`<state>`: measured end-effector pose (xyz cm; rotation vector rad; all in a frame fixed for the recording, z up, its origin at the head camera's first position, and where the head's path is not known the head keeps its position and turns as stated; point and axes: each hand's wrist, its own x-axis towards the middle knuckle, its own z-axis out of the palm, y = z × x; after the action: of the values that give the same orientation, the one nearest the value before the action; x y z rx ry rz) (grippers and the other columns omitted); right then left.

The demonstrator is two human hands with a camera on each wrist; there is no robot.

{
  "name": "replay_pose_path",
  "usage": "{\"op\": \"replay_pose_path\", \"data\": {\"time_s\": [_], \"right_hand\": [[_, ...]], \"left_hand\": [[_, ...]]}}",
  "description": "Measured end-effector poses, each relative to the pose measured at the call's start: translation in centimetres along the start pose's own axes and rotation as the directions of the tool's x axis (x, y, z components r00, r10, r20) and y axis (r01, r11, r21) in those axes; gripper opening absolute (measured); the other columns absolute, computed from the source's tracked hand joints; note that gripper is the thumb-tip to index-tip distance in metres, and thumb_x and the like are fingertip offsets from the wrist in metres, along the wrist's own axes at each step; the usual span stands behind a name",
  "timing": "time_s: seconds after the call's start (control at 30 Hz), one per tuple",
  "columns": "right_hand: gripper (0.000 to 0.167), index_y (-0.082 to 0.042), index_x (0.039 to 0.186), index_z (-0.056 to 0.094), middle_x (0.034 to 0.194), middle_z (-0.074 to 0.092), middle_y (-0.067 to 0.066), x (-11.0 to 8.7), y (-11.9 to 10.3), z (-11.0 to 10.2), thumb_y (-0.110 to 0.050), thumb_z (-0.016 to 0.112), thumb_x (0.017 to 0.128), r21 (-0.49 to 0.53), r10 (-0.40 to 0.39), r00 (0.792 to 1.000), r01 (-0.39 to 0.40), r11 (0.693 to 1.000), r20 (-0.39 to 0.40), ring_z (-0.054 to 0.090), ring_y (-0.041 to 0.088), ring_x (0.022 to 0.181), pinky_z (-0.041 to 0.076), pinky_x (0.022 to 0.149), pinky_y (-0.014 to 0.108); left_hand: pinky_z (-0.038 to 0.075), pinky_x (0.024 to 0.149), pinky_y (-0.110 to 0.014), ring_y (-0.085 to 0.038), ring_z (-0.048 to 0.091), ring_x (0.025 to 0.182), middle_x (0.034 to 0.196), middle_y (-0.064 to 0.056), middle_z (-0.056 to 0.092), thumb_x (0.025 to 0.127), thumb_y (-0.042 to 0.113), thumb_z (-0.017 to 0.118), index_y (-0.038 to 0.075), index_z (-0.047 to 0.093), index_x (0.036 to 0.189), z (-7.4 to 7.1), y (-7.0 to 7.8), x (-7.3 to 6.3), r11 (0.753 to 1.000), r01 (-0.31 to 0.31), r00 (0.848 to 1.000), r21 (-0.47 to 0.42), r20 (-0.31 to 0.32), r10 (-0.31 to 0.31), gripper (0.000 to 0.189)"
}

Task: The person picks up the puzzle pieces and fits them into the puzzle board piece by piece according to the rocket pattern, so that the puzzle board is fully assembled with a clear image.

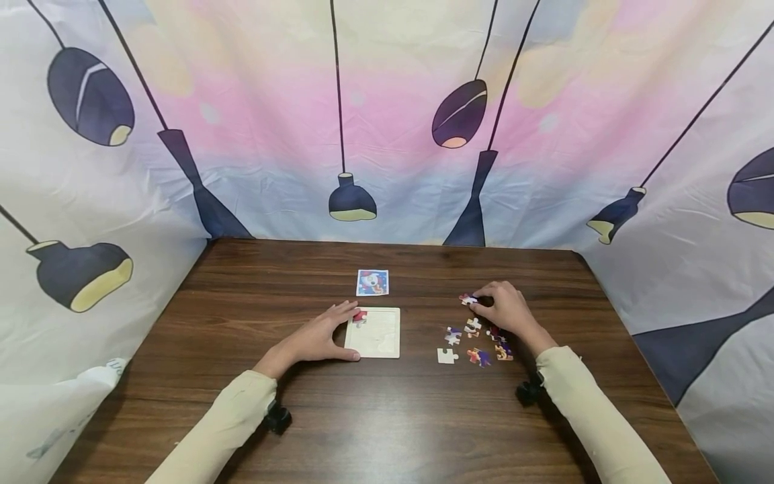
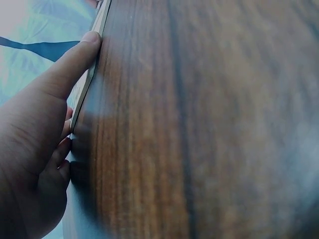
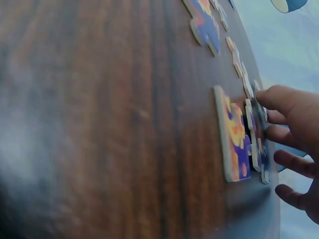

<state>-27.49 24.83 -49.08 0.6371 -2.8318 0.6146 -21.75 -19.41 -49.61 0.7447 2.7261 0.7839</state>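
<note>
I count one tray (image 1: 383, 339), one piece (image 1: 360, 316) in it, far left, one card (image 1: 372, 283) beyond, at least seven loose pieces (image 1: 478, 357) right. Left hand (image 1: 314, 335), splayed, grips the tray; right hand (image 1: 508, 308) pinches the farthest piece (image 1: 467, 300).

No text, label or number can be read; on the white sheet (image 1: 54, 407), well out to the left of the left hand's (image 1: 316, 336) fingers, small letter-like marks (image 1: 115, 365) are too unclear to make out

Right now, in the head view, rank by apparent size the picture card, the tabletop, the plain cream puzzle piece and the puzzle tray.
Largest to smallest:
1. Tabletop
2. Puzzle tray
3. Picture card
4. Plain cream puzzle piece
</note>
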Motion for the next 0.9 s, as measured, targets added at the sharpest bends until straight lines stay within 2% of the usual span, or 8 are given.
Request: {"op": "replay_pose_path", "data": {"time_s": [0.17,0.33,0.7,0.9], "right_hand": [[0.031,-0.008,0.113,0.079,0.113,0.074,0.015,0.4,0.1,-0.2,-0.030,0.077,0.092,0.025,-0.043,0.999,0.042,0.999,0.017,0.064,0.038,0.107,0.051,0.092,0.059],[0.031,-0.008,0.115,0.078,0.112,0.075,0.012,1.0,-0.3,-0.1,-0.029,0.077,0.092,0.066,-0.117,0.993,0.117,0.991,0.001,0.066,0.033,0.105,0.053,0.091,0.055],[0.031,-0.009,0.114,0.079,0.108,0.076,0.009,2.5,-2.8,0.3,-0.030,0.078,0.092,0.084,-0.224,0.974,0.226,0.970,-0.037,0.067,0.027,0.100,0.056,0.086,0.050],[0.031,-0.011,0.115,0.079,0.109,0.076,0.007,3.0,-4.1,1.0,-0.033,0.077,0.093,0.098,-0.246,0.969,0.247,0.964,-0.023,0.067,0.025,0.101,0.057,0.087,0.048]], "left_hand": [[0.022,0.122,-0.061,-0.038,0.016,0.156,0.169,-0.008,0.024,0.077,0.069,0.078,0.013,0.036,0.160,0.0,0.0,0.0,1.000,0.000,1.000,0.004,0.002,0.000,0.109],[0.022,0.122,-0.060,-0.037,0.016,0.156,0.169,-0.008,0.025,0.077,0.067,0.079,0.012,0.036,0.160,0.0,0.0,0.1,1.000,-0.004,1.000,-0.006,-0.002,0.004,0.109],[0.022,0.122,-0.059,-0.038,0.016,0.156,0.168,-0.009,0.025,0.077,0.067,0.079,0.012,0.036,0.160,0.1,0.0,0.1,1.000,-0.012,1.000,-0.009,-0.005,0.012,0.109],[0.022,0.122,-0.059,-0.037,0.016,0.156,0.169,-0.007,0.025,0.077,0.067,0.080,0.013,0.036,0.160,0.1,0.0,0.0,1.000,-0.002,1.000,-0.003,0.000,0.002,0.108]]}}
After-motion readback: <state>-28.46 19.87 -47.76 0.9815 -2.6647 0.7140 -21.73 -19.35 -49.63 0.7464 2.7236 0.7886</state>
